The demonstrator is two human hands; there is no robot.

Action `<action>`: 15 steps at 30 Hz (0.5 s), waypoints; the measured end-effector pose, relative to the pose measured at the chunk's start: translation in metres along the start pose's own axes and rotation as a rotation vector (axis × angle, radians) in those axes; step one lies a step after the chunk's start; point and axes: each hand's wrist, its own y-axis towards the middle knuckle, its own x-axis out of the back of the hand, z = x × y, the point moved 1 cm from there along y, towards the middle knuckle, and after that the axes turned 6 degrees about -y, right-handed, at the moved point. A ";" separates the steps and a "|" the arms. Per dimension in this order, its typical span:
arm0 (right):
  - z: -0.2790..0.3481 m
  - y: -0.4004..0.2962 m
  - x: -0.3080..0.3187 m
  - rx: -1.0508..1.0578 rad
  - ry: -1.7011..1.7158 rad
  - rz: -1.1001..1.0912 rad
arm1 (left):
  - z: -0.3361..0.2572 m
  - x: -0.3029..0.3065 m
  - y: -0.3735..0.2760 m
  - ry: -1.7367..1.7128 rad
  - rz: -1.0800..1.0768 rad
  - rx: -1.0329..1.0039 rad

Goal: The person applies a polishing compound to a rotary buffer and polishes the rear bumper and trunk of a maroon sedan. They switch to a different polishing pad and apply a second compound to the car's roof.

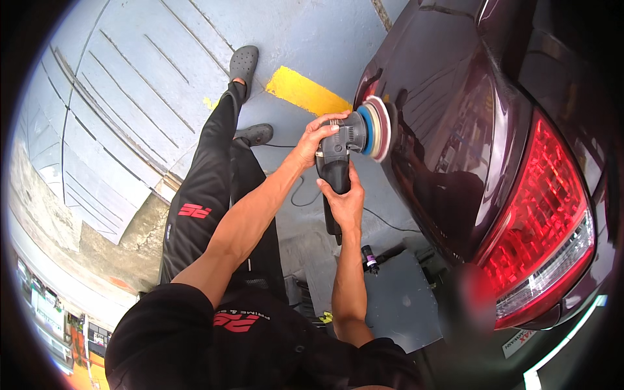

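A black and grey polisher (335, 146) is held in both hands. My left hand (317, 139) wraps over its head, just behind the round pad. Lower down, my right hand (345, 197) grips the black body. The polisher's blue-backed pad (375, 129), with pale and maroon layers, faces the dark glossy rear side panel (438, 122) of a car. Its face is at the paint; whether it presses there I cannot tell. The red and clear tail light (541, 219) lies to the right of the pad.
A cord (390, 222) runs over the grey-blue floor below the polisher. A dark bottle (370, 258) is by a grey flat-topped box (399, 297) near my right forearm. A yellow stripe (307, 90) marks the floor beyond my feet.
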 end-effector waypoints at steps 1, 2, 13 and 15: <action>0.008 0.003 0.002 -0.003 -0.007 0.004 | -0.007 -0.005 0.004 0.005 -0.002 0.001; 0.019 0.009 0.002 0.020 -0.016 0.001 | -0.017 -0.010 0.011 0.038 -0.021 0.022; 0.138 0.040 0.028 0.183 0.141 -0.159 | -0.141 -0.133 0.075 0.326 0.153 -0.073; 0.144 0.028 0.039 0.221 0.141 -0.171 | -0.145 -0.153 0.062 0.330 0.184 -0.138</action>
